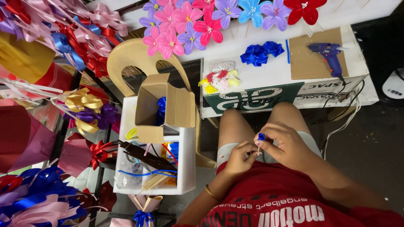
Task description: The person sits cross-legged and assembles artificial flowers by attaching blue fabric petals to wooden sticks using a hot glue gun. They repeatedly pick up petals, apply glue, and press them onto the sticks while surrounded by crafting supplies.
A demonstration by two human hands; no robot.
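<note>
A small blue flower bud (261, 136) on a thin stick is pinched over the lap by the closed right hand (286, 145), while the stick's lower end is gripped by the closed left hand (242, 156). A glue gun (328, 56) is seen on the surface (269, 73) ahead.
</note>
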